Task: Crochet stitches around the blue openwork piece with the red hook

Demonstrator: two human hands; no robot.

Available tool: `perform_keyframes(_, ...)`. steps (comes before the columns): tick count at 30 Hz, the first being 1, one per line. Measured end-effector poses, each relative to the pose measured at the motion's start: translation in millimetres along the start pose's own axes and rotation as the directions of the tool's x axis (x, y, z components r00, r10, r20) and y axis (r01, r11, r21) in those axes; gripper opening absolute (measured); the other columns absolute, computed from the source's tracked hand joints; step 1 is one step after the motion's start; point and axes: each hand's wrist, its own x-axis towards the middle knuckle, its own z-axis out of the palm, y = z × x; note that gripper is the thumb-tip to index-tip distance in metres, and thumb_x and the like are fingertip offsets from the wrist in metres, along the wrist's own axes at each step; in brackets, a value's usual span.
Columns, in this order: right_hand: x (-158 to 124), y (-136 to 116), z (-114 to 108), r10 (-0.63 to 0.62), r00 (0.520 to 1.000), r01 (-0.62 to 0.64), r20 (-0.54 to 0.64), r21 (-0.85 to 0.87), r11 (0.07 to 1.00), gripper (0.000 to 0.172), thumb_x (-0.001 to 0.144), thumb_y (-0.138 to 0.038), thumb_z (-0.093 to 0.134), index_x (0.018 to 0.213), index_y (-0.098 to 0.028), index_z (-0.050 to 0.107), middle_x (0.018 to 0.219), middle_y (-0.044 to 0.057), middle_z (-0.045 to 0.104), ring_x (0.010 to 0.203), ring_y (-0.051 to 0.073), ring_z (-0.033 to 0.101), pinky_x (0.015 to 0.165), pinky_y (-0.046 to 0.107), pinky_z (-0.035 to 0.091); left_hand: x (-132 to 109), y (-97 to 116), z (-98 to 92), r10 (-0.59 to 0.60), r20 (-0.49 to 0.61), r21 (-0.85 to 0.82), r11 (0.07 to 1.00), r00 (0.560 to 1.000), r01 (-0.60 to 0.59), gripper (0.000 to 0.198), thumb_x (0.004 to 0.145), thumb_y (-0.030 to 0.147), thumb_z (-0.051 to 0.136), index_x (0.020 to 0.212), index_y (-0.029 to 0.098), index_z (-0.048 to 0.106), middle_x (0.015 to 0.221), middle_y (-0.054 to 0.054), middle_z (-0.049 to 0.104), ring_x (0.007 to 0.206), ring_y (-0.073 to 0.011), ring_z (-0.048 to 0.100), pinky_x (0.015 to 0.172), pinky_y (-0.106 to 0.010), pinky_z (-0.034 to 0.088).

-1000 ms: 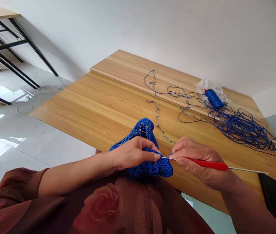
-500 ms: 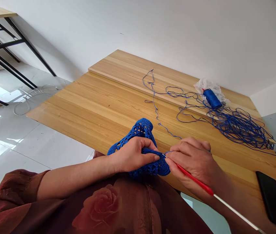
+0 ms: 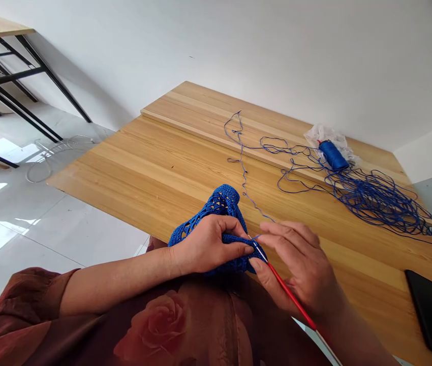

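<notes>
A blue openwork crochet piece [image 3: 220, 199] is bunched over my lap at the table's near edge. My left hand [image 3: 216, 243] is closed on its edge, thumb and forefinger pinching the top row. In my right hand [image 3: 302, 262] is a crochet hook [image 3: 289, 291] with a red grip and a pale metal shaft, its tip at the pinched edge. The right forefinger is lifted off the hook, and blue yarn [image 3: 259, 211] runs from the stitches past that hand's fingertips and back across the table. The stitch at the hook's tip is too small to make out.
On the wooden table [image 3: 132, 168], a blue yarn spool [image 3: 333, 155] lies by a crumpled clear plastic bag [image 3: 326, 133]. Loose yarn loops [image 3: 378, 201] are heaped beside it. A black phone [image 3: 431, 312] rests at the right. Another black-legged table [image 3: 42, 66] stands at far left.
My right hand has loosened and its fingers have spread from the hook. The hook has turned steeper, showing more metal near its tip. My left hand keeps its pinch.
</notes>
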Motion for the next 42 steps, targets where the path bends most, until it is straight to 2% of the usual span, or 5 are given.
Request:
perform_keyframes(7, -10, -12, -14, -0.054, 0.998, 0.059, 0.044, -0.134, 0.989, 0.030, 0.088, -0.018, 0.066, 0.118, -0.018, 0.066, 0.105, 0.009, 0.073, 0.100, 0.028, 0.059, 0.089, 0.046, 0.044, -1, 0, -1.8, 0.049, -0.024, 0.055, 0.997, 0.999, -0.048, 0.012, 0.082, 0.023, 0.073, 0.091, 0.017, 0.077, 0.093, -0.003, 0.078, 0.089, -0.0179, 0.070, 0.084, -0.025, 0.052)
perform_keyframes(15, 2, 11, -24, 0.044, 0.939, -0.236, 0.340, 0.546, 0.804, 0.023, 0.101, -0.025, 0.046, 0.104, -0.026, 0.069, 0.093, 0.005, 0.069, 0.091, 0.021, 0.063, 0.082, 0.039, 0.052, 2, 3, -9.5, 0.037, 0.231, -0.053, 0.998, 0.972, -0.025, 0.009, 0.084, 0.020, 0.069, 0.088, 0.013, 0.074, 0.084, -0.003, 0.073, 0.079, -0.0146, 0.064, 0.076, -0.023, 0.050)
perform_keyframes(19, -5, 13, -1, 0.103, 0.966, -0.244, 0.239, 0.697, 0.674, 0.034, 0.102, -0.049, 0.046, 0.088, -0.023, 0.064, 0.082, 0.004, 0.064, 0.077, 0.019, 0.061, 0.071, 0.035, 0.051, 3, -1, -10.1, -0.029, 0.312, -0.165, 0.983, 0.950, 0.084, 0.011, 0.082, 0.021, 0.073, 0.090, 0.013, 0.073, 0.086, -0.003, 0.072, 0.078, -0.0134, 0.062, 0.074, -0.022, 0.049)
perform_keyframes(28, -19, -1, 23, 0.090, 0.991, -0.066, -0.095, 0.232, 0.971, 0.024, 0.101, -0.045, 0.050, 0.111, -0.025, 0.060, 0.100, 0.009, 0.070, 0.096, 0.026, 0.065, 0.087, 0.042, 0.052, 2, -3, 4.7, -0.144, 0.082, -0.293, 0.942, 0.986, 0.162, 0.025, 0.069, 0.030, 0.086, 0.077, 0.014, 0.070, 0.082, -0.003, 0.074, 0.075, -0.0136, 0.065, 0.073, -0.025, 0.051)
perform_keyframes(42, 2, 3, 15, 0.090, 0.991, -0.111, 0.097, 0.247, 0.963, 0.060, 0.096, -0.069, 0.040, 0.122, -0.017, 0.056, 0.122, 0.016, 0.065, 0.113, 0.030, 0.060, 0.093, 0.046, 0.046, -4, -4, 11.0, 0.067, 0.022, -0.067, 0.996, 0.997, -0.066, 0.014, 0.081, 0.026, 0.075, 0.092, 0.017, 0.078, 0.093, -0.003, 0.080, 0.088, -0.0175, 0.072, 0.084, -0.024, 0.054)
